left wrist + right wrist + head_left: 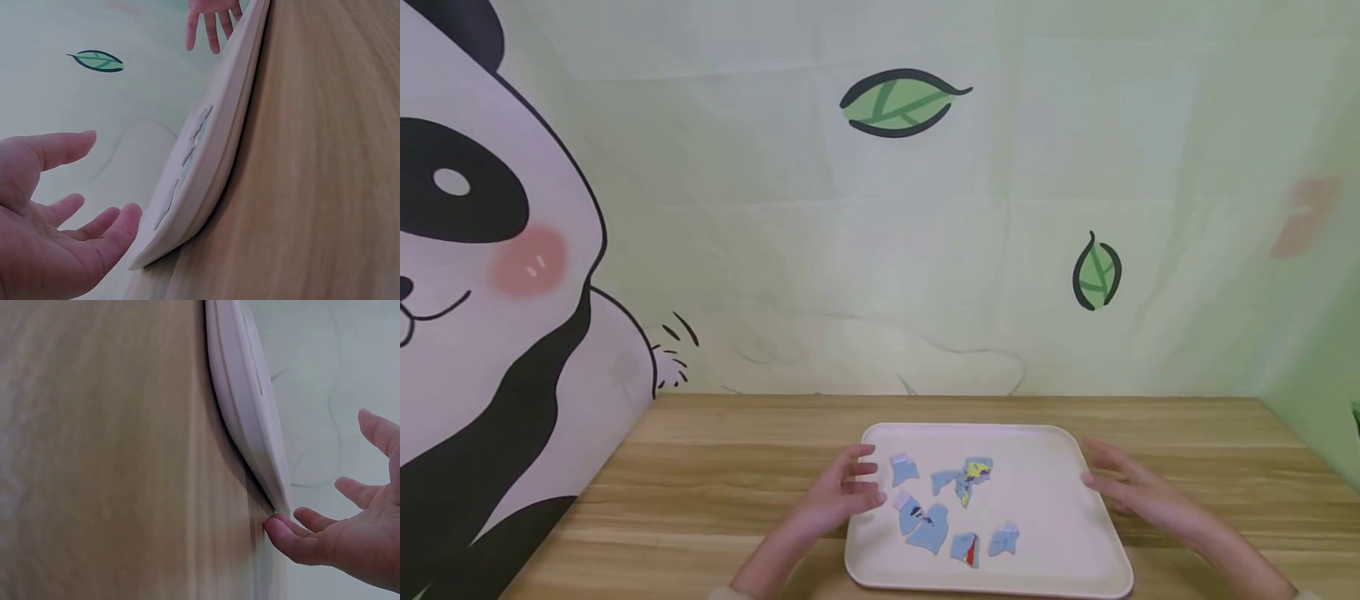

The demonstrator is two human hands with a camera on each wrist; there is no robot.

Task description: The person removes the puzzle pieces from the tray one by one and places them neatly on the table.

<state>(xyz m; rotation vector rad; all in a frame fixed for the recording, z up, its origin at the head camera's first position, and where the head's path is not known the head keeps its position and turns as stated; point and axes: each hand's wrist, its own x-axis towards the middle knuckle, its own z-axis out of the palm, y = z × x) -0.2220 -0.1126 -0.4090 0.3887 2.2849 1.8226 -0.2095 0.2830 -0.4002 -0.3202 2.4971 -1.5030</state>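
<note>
Head view: a smooth white round-cornered tray (pixel 1060 517) is lying flat on a brown wood-grain table (pixel 730 483). Flat, irregular light-blue pieces (pixel 931 532) are sitting on the tray, mostly toward its left half; a blue piece with a yellow patch (pixel 977 469) is lying toward the far side, a blue piece with a red streak (pixel 966 550) nearer the front edge. Left hand (pixel 842 496) is hovering at the left rim, thumb apart, fingers loosely bent, holding nothing. Right hand (pixel 1138 492) is opening toward the right rim, fingers extended, gripping nothing; can't tell if fingertips are touching. Pale green backdrop (pixel 775 208) is standing behind.
</note>
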